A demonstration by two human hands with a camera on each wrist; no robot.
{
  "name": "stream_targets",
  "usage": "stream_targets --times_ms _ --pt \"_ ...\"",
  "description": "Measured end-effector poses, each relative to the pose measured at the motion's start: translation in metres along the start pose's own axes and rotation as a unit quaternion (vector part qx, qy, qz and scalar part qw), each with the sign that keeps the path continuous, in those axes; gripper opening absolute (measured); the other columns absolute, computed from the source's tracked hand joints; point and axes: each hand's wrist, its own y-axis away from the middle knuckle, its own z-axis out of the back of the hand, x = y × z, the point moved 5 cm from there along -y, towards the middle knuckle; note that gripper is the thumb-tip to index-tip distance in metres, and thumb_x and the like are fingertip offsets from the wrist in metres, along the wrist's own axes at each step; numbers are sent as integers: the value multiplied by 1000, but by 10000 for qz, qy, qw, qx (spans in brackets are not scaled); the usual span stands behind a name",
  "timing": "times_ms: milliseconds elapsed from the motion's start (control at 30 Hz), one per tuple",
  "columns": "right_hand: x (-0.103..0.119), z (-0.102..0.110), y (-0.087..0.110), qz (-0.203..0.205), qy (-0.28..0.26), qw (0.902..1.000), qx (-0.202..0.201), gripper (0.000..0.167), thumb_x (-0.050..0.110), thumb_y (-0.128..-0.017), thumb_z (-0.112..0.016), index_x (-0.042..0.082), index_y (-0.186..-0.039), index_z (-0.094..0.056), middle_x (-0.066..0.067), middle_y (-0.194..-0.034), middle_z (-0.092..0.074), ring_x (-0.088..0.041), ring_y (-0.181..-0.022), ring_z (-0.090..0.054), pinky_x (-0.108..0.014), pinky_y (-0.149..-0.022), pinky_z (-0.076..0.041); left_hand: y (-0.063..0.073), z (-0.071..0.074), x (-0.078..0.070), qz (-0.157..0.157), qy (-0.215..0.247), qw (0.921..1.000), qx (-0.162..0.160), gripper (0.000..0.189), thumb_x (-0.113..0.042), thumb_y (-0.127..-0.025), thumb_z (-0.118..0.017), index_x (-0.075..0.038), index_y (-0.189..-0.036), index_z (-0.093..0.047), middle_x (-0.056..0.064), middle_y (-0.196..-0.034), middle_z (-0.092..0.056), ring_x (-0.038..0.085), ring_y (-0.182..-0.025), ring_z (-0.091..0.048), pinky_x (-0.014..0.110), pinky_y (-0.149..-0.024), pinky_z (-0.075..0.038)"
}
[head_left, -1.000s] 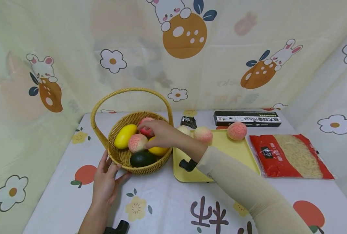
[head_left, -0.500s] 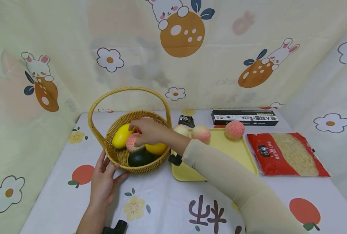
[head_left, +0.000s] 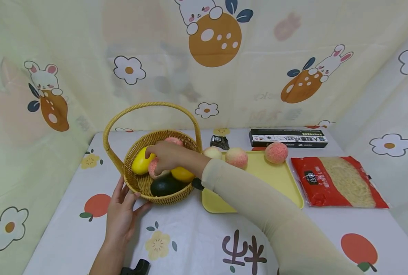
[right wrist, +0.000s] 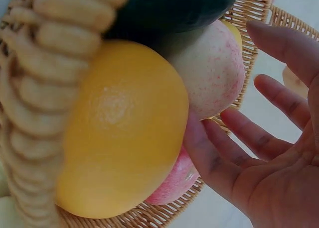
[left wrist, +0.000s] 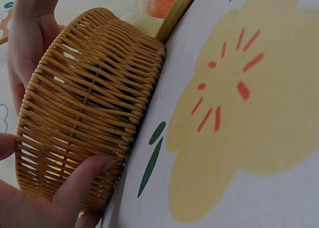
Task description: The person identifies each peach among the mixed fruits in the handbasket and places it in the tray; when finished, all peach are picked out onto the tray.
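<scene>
A wicker basket (head_left: 142,188) with a tall handle holds several fruits: a yellow oval fruit (head_left: 140,162), a pink-and-cream peach (head_left: 152,168), an orange-yellow fruit (head_left: 183,174), a dark green avocado-like fruit (head_left: 167,186), and a pink-red fruit (head_left: 174,141) at the back. My left hand (head_left: 119,217) rests against the basket's near left side; the thumb (left wrist: 82,183) presses on the outer weave. Inside the basket, my right hand (head_left: 171,154) reaches over the peach with fingers spread. In the right wrist view, its fingers lie beside the peach (right wrist: 214,71); a firm grip does not show.
Right of the basket lies a yellow tray (head_left: 221,206) with peaches (head_left: 236,157) at its back edge, one (head_left: 276,152) at the far corner. Beyond are a black packet (head_left: 220,142) and a pasta box (head_left: 287,138). A red pasta bag (head_left: 339,182) lies far right.
My right hand has moved left within the basket, from beside the peach to over it, near the yellow fruit. My left hand has stayed against the basket. The view has shifted slightly.
</scene>
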Motion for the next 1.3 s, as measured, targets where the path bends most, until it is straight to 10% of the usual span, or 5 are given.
stream_targets --times_ms 633,1300 --pt "14 -16 -12 112 1017 9920 740 46 21 -96 -69 18 -142 -67 -4 -133 -64 -18 -119 -54 -35 -115 -47 2 1 2 19 60 10000 56 81 -7 -106 -49 -48 -168 -15 -2 -177 -21 28 -151 -44 48 -95 -62" --pt "12 -17 -11 29 1196 9906 664 50 19 -93 -80 23 -141 -66 -5 -135 -59 -18 -116 -54 -39 -117 -49 0 0 -1 -38 27 10000 86 81 -7 -106 -50 -48 -167 -17 -3 -176 -22 28 -150 -46 47 -94 -63"
